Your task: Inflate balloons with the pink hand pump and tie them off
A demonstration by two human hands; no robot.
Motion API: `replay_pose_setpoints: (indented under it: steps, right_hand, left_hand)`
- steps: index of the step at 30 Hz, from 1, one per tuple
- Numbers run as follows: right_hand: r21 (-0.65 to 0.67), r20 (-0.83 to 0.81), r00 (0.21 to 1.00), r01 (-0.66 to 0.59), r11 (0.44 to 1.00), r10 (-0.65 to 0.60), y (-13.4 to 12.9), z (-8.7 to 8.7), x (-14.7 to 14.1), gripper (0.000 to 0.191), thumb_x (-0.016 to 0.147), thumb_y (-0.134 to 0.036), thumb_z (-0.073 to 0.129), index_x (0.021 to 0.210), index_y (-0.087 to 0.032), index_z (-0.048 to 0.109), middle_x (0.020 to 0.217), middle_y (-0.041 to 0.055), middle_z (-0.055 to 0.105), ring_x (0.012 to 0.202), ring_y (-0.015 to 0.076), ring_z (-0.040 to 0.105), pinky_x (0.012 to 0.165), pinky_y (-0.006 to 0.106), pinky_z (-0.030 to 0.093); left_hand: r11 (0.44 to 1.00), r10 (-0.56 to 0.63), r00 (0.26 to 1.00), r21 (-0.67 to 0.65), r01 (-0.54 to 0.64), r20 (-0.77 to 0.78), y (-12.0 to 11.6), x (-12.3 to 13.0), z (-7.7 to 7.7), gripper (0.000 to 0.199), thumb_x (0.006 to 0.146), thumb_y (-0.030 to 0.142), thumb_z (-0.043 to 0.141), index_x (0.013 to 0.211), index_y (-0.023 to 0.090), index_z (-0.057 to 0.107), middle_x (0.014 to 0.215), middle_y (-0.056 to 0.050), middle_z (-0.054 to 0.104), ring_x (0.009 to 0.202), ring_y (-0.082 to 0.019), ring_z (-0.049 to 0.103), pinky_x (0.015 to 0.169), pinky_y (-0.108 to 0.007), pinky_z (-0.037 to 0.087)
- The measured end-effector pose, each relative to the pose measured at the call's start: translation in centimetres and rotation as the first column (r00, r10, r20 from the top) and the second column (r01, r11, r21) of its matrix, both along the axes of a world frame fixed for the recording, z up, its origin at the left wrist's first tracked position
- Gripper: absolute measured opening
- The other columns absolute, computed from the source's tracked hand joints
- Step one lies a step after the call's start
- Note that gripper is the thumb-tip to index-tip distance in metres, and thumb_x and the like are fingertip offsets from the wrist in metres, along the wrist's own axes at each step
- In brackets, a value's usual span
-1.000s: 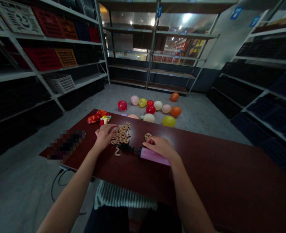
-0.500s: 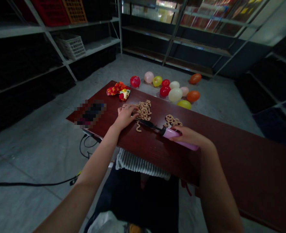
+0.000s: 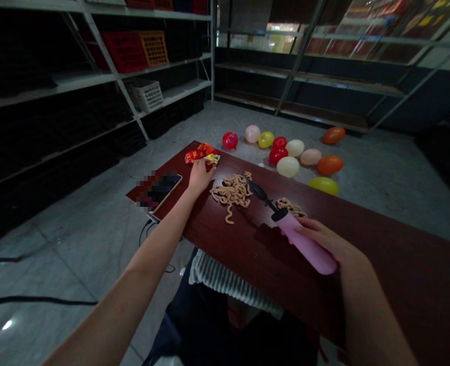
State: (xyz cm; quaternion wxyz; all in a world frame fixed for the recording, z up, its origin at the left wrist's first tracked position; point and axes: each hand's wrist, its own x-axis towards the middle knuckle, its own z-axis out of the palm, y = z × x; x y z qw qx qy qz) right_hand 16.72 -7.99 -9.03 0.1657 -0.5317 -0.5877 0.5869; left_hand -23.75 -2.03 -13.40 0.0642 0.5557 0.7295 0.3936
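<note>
Pink pump; red, seemingly yellow-patterned wrapper.

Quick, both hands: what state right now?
Left hand: at the colourful pile; grip cannot be told.
Right hand: closed, holding the pink pump.

Bare forearms and dark trousers.
The left forearm and right forearm are uncovered along their visible length, and the left hand and right hand are ungloved. The trousers look navy, bluer along the left thigh and close to black in the shade, their weave too dark to make out. A sliver of whitish cloth shows at the bottom edge, its garment unclear.
</note>
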Motion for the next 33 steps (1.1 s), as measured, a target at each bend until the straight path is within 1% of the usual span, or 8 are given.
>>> replay_pose_setpoints:
  steps: [7, 13, 16, 18, 20, 25, 28, 33]
  right_hand:
    - [-0.247, -0.106, 0.962, 0.221, 0.943, -0.253, -0.9, -1.0, -1.2, 0.037, 0.075, -0.038, 0.083, 0.109, -0.028, 0.070, 0.094, 0.0050, 0.079, 0.080, 0.0254, 0.075, 0.072, 0.037, 0.063]
    - [-0.325, -0.366, 0.906, 0.091, 0.941, -0.214, -1.5, -1.6, -3.2, 0.030, 0.081, -0.035, 0.077, 0.106, -0.022, 0.068, 0.094, 0.0069, 0.078, 0.078, 0.0221, 0.075, 0.072, 0.034, 0.061]
    - [-0.318, -0.429, 0.882, 0.053, 0.947, -0.193, -1.5, -1.7, -3.8, 0.034, 0.083, -0.042, 0.075, 0.107, -0.019, 0.069, 0.099, 0.0088, 0.078, 0.080, 0.0215, 0.074, 0.069, 0.030, 0.060]
    - [-0.310, -0.470, 0.862, 0.040, 0.950, -0.189, -1.3, -1.8, -4.0, 0.036, 0.084, -0.045, 0.072, 0.109, -0.018, 0.069, 0.101, 0.0091, 0.078, 0.081, 0.0209, 0.073, 0.071, 0.029, 0.059]
    - [-0.305, -0.506, 0.840, 0.035, 0.952, -0.193, -1.1, -1.8, -4.2, 0.038, 0.085, -0.047, 0.069, 0.111, -0.019, 0.070, 0.099, 0.0085, 0.077, 0.081, 0.0201, 0.072, 0.075, 0.029, 0.059]
    - [-0.299, -0.562, 0.800, 0.038, 0.954, -0.208, -1.0, -1.2, -4.9, 0.044, 0.079, -0.054, 0.074, 0.106, -0.020, 0.073, 0.091, 0.0061, 0.075, 0.077, 0.0183, 0.069, 0.073, 0.029, 0.058]
    - [-0.279, -0.590, 0.786, 0.015, 0.960, -0.184, -1.3, -0.7, -5.1, 0.044, 0.079, -0.055, 0.073, 0.105, -0.020, 0.072, 0.085, 0.0046, 0.071, 0.071, 0.0171, 0.065, 0.066, 0.028, 0.055]
    - [-0.302, -0.644, 0.748, -0.056, 0.952, -0.160, -1.7, -0.4, -4.5, 0.045, 0.079, -0.057, 0.070, 0.106, -0.021, 0.071, 0.082, 0.0016, 0.067, 0.063, 0.0134, 0.059, 0.058, 0.025, 0.050]
  left_hand:
    - [0.983, 0.126, 0.990, -0.130, -0.132, -0.056, 0.9, 0.2, 0.4, 0.026, 0.096, 0.037, 0.064, 0.110, 0.017, 0.071, 0.110, -0.014, 0.073, 0.102, -0.030, 0.068, 0.084, -0.035, 0.048]
    - [0.971, -0.235, 0.969, -0.017, 0.237, 0.079, -1.6, -0.3, 0.8, 0.025, 0.098, 0.035, 0.058, 0.086, 0.019, 0.073, 0.078, -0.005, 0.073, 0.076, -0.021, 0.066, 0.072, -0.029, 0.045]
    - [0.969, -0.239, 0.908, 0.142, 0.201, 0.344, -1.7, -0.3, 1.0, 0.018, 0.098, 0.029, 0.059, 0.090, 0.018, 0.070, 0.072, -0.002, 0.070, 0.061, -0.014, 0.059, 0.064, -0.025, 0.046]
    - [0.967, -0.204, 0.741, 0.247, 0.052, 0.640, -1.3, -0.2, 1.4, 0.008, 0.097, 0.019, 0.060, 0.094, 0.017, 0.067, 0.078, -0.001, 0.071, 0.057, -0.011, 0.057, 0.059, -0.022, 0.047]
    - [0.956, -0.234, 0.421, 0.287, -0.065, 0.876, -1.1, -0.2, 2.1, 0.011, 0.094, 0.007, 0.059, 0.096, 0.016, 0.065, 0.086, -0.002, 0.072, 0.063, -0.008, 0.061, 0.062, -0.018, 0.051]
    - [0.957, -0.283, -0.217, 0.259, -0.132, 0.934, -1.8, 2.1, 4.2, 0.021, 0.100, 0.004, 0.049, 0.103, 0.013, 0.068, 0.099, -0.008, 0.074, 0.084, -0.007, 0.071, 0.075, -0.012, 0.057]
    - [0.965, -0.238, -0.357, 0.262, 0.019, 0.903, -1.7, 5.9, 5.5, 0.026, 0.105, 0.012, 0.044, 0.100, 0.014, 0.069, 0.117, -0.010, 0.074, 0.091, -0.009, 0.073, 0.075, -0.014, 0.058]
    - [0.906, -0.311, -0.321, 0.381, 0.183, 0.895, 0.9, 12.4, 7.3, 0.024, 0.105, 0.016, 0.048, 0.105, 0.016, 0.071, 0.135, -0.009, 0.068, 0.113, -0.015, 0.070, 0.087, -0.021, 0.057]
